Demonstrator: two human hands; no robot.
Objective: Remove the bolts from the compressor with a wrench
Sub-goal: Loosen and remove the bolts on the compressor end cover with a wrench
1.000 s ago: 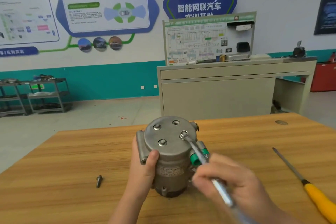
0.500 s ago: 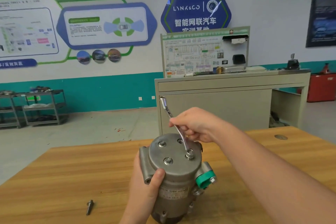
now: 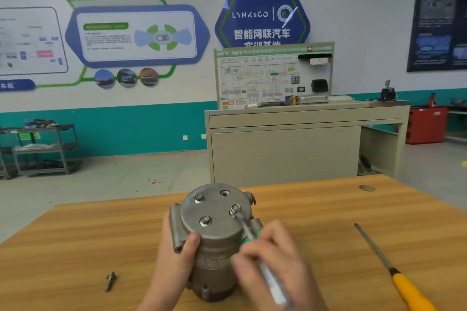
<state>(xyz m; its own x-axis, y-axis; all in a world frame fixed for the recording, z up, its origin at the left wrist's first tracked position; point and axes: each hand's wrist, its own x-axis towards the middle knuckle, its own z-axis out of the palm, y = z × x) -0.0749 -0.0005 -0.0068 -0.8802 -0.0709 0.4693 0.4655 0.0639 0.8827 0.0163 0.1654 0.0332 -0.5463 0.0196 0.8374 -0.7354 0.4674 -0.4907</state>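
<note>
1. Already out, one dark loose bolt (image 3: 110, 281) lies on the wooden worktop (image 3: 316, 212), well to the left of the work, and the far hole (image 3: 224, 193) in the end cap looks empty.
2. Next, the left hand (image 3: 177, 257) grips the grey cylindrical metal compressor (image 3: 214, 235), thumb curled over its near left shoulder, holding it upright on the worktop.
3. On the cap, the far-left bolt (image 3: 199, 199) and the near bolt (image 3: 205, 220) sit in their holes, untouched by any tool.
4. At the right bolt (image 3: 235, 207), the ring end of the slim silver wrench (image 3: 246, 228) is seated. Half a second ago the handle pointed up and away from the person; now it has swung round toward them, which suggests a fresh stroke on this bolt.
5. Lower right, the right hand (image 3: 275, 257) has its fingers curled round the blurred wrench handle.
6. Far right, a yellow-handled screwdriver (image 3: 389, 267) lies idle on the worktop, well apart.
7. Judging by this, three bolts remain, with the right one being loosened.
</note>
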